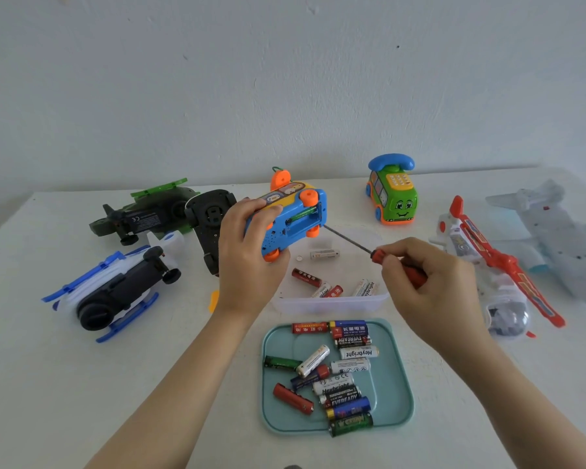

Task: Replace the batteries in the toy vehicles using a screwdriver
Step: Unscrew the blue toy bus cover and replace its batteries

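The blue toy car (288, 221) was held lifted above the table (82, 384), underside turned toward the camera. It was gripped by the left hand (247, 252), whose fingers were curled round one end. The screwdriver (376, 254) was pinched at its red handle by the right hand (430, 286). Its tip was brought just beside the car's open compartment, where a green battery (301, 216) was seen. Beneath, a clear tub (329, 301) was set with its near rim just beside the far edge of a teal tray (400, 384) of batteries. Bare table was left at front left and front right, bounded by a white-and-blue helicopter (115, 286) and a red helicopter (498, 262).
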### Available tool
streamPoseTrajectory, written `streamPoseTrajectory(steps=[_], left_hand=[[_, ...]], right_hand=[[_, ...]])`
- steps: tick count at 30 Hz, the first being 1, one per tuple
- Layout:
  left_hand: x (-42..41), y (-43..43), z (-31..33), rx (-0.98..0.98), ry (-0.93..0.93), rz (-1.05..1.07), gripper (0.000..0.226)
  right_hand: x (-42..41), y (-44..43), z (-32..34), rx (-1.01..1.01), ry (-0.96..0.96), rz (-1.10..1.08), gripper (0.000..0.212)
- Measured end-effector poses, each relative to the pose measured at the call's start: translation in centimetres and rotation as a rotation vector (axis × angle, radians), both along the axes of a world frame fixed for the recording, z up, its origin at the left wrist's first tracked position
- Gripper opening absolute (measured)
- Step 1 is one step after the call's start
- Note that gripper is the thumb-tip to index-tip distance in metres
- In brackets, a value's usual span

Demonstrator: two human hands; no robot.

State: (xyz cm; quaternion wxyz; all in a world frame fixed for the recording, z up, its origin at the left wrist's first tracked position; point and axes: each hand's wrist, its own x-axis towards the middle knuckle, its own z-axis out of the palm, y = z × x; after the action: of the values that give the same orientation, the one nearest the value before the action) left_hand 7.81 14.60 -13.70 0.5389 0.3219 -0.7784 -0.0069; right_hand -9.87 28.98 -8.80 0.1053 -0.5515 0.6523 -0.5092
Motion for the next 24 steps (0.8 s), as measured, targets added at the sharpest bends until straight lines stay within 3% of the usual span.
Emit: streamPoseTrajectory(steps=[10,24], left_hand=[[-0.1,1.0,1.3,0.130,0.136,-0.080,0.052],[-0.2,0.6,0.7,0.152,0.039,-0.092,0.058]], right_hand=[[0.6,-2.0,-0.1,-0.038,0.016,0.023,0.016],[0.6,-0.5,-1.0,0.048,0.001,0.139,0.024]])
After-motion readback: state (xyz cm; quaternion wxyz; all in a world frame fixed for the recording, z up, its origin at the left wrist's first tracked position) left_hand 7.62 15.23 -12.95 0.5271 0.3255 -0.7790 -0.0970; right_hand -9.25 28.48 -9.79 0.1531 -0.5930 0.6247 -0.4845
